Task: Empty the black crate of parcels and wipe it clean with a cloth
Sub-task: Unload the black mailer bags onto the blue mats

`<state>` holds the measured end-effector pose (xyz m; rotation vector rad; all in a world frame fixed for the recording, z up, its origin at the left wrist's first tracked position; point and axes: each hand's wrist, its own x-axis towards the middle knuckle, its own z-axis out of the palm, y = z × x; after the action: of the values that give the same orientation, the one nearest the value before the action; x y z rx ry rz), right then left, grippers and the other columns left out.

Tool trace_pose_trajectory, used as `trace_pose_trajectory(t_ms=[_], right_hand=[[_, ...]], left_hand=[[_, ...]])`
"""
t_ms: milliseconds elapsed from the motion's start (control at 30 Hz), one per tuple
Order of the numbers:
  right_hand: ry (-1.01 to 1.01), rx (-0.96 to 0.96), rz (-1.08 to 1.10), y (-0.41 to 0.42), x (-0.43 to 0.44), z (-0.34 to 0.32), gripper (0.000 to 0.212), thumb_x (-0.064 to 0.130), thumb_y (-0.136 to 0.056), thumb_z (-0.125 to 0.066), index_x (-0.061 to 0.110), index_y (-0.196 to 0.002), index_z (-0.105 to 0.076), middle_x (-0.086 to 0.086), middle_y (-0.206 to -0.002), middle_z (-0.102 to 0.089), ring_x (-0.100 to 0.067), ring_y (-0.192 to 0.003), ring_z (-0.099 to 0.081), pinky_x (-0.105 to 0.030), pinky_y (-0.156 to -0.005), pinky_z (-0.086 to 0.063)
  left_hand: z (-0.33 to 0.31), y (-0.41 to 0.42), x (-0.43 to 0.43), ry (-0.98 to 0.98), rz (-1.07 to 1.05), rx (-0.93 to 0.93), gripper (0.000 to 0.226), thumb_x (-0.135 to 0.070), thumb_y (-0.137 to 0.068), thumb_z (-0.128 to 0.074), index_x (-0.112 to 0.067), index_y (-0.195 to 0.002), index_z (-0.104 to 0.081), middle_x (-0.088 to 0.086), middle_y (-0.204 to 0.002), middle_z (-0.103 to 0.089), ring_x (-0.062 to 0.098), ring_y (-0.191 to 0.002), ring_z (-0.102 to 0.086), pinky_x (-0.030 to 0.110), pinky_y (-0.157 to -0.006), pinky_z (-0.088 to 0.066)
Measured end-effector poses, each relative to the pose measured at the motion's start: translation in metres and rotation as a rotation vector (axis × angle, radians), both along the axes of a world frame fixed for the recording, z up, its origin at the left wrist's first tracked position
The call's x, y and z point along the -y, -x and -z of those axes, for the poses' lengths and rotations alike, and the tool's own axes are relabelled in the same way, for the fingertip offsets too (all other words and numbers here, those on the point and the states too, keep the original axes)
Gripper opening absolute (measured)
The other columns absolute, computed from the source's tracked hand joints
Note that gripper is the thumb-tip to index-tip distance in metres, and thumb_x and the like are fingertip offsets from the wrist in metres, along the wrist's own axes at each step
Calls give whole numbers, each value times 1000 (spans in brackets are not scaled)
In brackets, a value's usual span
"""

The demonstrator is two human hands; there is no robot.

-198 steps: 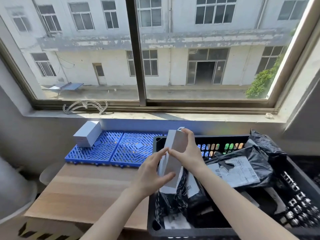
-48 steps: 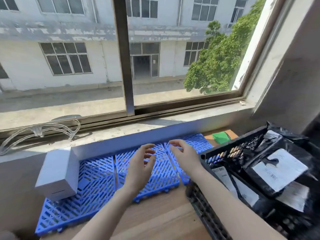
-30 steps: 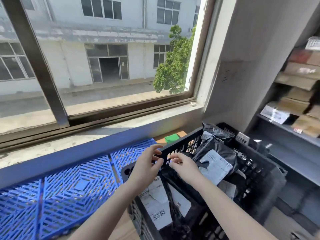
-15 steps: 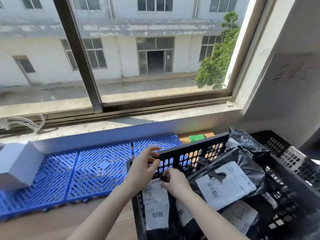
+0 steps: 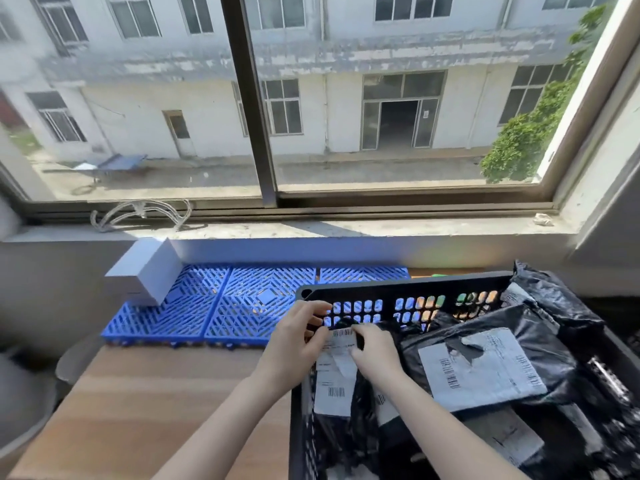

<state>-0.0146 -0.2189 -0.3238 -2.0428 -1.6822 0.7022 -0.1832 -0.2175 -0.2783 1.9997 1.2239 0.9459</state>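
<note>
The black crate [image 5: 408, 289] stands at the lower right, full of black plastic parcels with white labels. At its near left corner both hands hold the top edge of one black parcel [image 5: 334, 382] with a barcode label. My left hand [image 5: 294, 344] pinches it from the left, over the crate's rim. My right hand [image 5: 375, 344] grips it from the right. A larger labelled parcel [image 5: 485, 365] lies to the right of them. A white box [image 5: 145, 271] rests on the blue plastic grid mat [image 5: 221, 306] to the left. A bit of something green [image 5: 438, 274] shows behind the crate.
A wooden tabletop [image 5: 145, 403] lies left of the crate, below the mat. A window sill [image 5: 311, 226] with a coil of white cord [image 5: 138, 213] runs behind. A grey round object [image 5: 17, 410] sits at the far left edge.
The white box I held at first is gone from my hands. In the last half second both hands closed on the top edge of a labelled black parcel, and my view swung left.
</note>
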Motion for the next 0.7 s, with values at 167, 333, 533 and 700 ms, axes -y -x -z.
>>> trace_pose_trajectory(t_ms=[167, 333, 533, 700], right_hand=[[-253, -181, 11, -2, 7, -35, 45, 6, -87, -58, 16, -130, -58, 4, -130, -55, -15, -125, -47, -20, -103, -32], [-488, -282, 1, -7, 17, -80, 44, 2, -87, -64, 15, -129, -58, 9, -123, -54, 0, -116, -45, -8, -103, -29], [-682, -358, -1, -10, 25, -126, 52, -3, -83, -67, 19, -129, -57, 14, -121, -53, 17, -110, -44, 2, -94, -29], [-748, -486, -3, -5, 19, -158, 56, -7, -82, -64, 22, -129, -58, 17, -122, -55, 1, -112, -53, -10, -95, -42]], left_hand=[[-8, -6, 1, -8, -34, 11, 34, -14, -91, -62, -37, -115, -54, -18, -115, -50, -6, -106, -52, 26, -84, -52], [-9, -19, -2, -22, -52, 58, 40, -18, -89, -66, -37, -121, -51, -22, -120, -43, -4, -113, -50, 30, -86, -54], [-14, -29, -1, 11, -44, 68, 52, -32, -86, -69, -44, -128, -40, -21, -133, -34, -3, -125, -39, 35, -102, -46], [-34, -29, -2, 163, -79, 311, 71, -57, -72, -68, -63, -131, -30, -21, -142, -32, 8, -132, -41, 36, -105, -41]])
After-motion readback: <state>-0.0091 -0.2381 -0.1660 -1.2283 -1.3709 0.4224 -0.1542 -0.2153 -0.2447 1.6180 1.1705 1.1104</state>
